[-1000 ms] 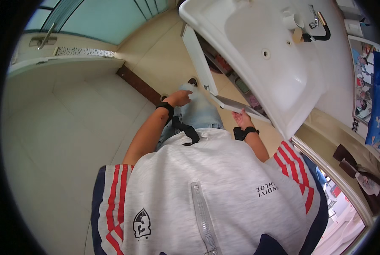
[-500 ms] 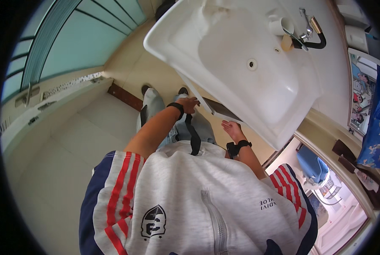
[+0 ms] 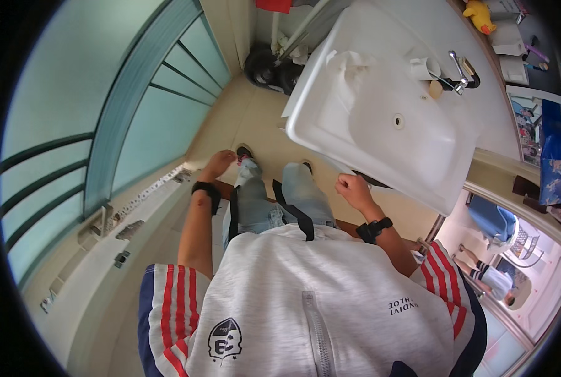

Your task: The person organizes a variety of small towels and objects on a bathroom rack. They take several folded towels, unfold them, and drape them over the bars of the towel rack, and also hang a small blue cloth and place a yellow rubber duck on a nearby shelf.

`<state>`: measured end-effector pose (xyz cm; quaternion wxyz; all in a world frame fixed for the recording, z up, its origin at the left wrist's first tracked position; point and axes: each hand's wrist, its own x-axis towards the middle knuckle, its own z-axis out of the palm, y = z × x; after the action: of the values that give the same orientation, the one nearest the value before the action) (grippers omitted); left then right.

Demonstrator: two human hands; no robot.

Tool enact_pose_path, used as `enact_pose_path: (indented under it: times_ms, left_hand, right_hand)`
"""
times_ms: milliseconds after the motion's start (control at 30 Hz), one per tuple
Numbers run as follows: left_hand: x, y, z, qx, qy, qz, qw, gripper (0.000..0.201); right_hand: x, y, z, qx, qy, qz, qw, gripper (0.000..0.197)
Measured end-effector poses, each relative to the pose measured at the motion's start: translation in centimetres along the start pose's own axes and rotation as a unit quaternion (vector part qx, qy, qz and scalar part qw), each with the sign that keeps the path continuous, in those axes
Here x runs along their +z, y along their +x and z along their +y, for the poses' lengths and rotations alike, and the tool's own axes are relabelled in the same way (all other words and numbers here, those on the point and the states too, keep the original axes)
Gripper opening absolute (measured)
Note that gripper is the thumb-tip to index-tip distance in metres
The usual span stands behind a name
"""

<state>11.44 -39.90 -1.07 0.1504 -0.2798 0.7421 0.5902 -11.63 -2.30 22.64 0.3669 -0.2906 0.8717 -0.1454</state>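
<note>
My left hand [image 3: 219, 164] hangs above the floor beside my left leg, its fingers loosely curled together; I see nothing in it. In front of the sink, my right hand [image 3: 354, 190] is closed in a loose fist, close to the white sink's [image 3: 318, 132] near edge. Nothing shows between its fingers. Below the rim, part of a white cabinet panel [image 3: 334, 164] is visible, mostly hidden by the basin. A white cup [image 3: 423, 69] and a tan piece of soap or sponge [image 3: 435, 90] sit by the chrome faucet [image 3: 460, 75].
Frosted glass sliding doors [image 3: 167, 119] stand to the left, above a pale ledge [image 3: 98, 276]. Dark round objects [image 3: 268, 69] and pipes lie on the floor beyond the sink. A yellow toy duck [image 3: 479, 16] and a blue bag [image 3: 556, 151] are at the right.
My left hand has moved left, away from the cabinet panel under the sink. The fingers of my right hand have curled in. The view has shifted, and the sink appears farther right.
</note>
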Motion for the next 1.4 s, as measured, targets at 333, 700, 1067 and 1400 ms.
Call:
enact_pose_path:
  times_ms: [333, 700, 1067, 1400]
  left_hand:
    - [-10.3, -3.7, 12.5, -0.021, 0.152, 0.046, 0.987, 0.036]
    - [-15.0, -13.6, 23.9, 0.036, 0.392, 0.432, 0.812, 0.037]
    - [-12.1, -4.3, 36.1, 0.283, 0.314, 0.249, 0.872, 0.005]
    - [-10.1, 3.5, 43.3, 0.388, 0.314, 0.117, 0.859, 0.02]
  right_hand:
    - [-5.7, 4.3, -10.2, -0.059, 0.209, 0.111, 0.97, 0.03]
    - [-11.8, 9.8, -8.7, -0.124, 0.012, 0.245, 0.962, 0.016]
    - [-13.7, 17.8, -10.1, -0.057, -0.041, 0.169, 0.983, 0.034]
    - [-13.4, 19.0, -10.1, -0.05, -0.125, 0.173, 0.976, 0.05]
